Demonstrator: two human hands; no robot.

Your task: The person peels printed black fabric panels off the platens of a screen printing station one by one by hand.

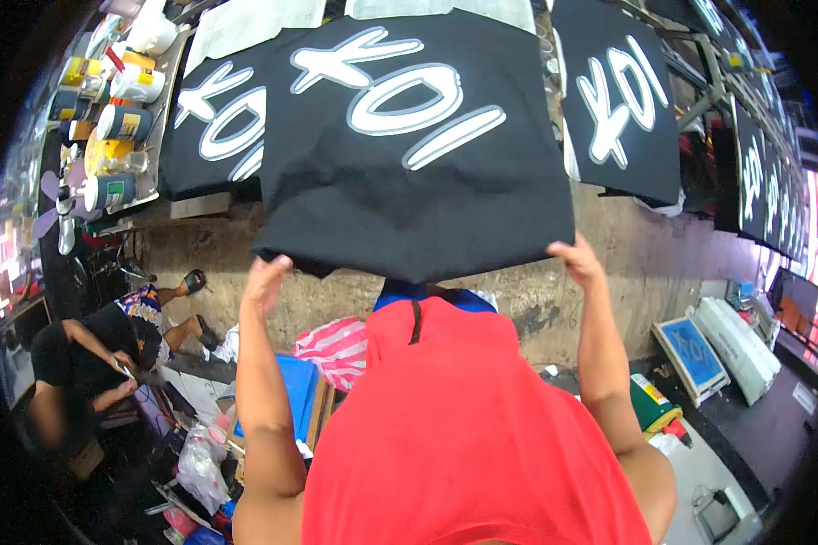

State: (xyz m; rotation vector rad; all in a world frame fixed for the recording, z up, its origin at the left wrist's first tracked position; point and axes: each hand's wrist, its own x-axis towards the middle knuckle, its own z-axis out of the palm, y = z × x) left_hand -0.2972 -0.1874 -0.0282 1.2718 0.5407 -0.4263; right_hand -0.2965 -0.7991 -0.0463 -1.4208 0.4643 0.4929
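A black cloth piece (pixel 409 195) with large white lettering edged in grey spreads out in front of me. My left hand (pixel 268 280) pinches its near left corner, thumb and fingers closed on the fabric. At the near right corner, my right hand (pixel 577 261) grips the same cloth. Its near edge sags a little between both hands. Beside it on the left lies another black printed cloth (pixel 191 163), partly covered by the held one. A third black printed cloth (pixel 650 163) lies to the right.
Paint tubs (pixel 123 123) crowd a shelf at the left, by a small fan (pixel 65 202). A seated person (pixel 86 354) is at the lower left. Low on the right are a framed blue screen (pixel 691 352) and a green container (pixel 650 404). More printed cloths (pixel 763 186) hang far right.
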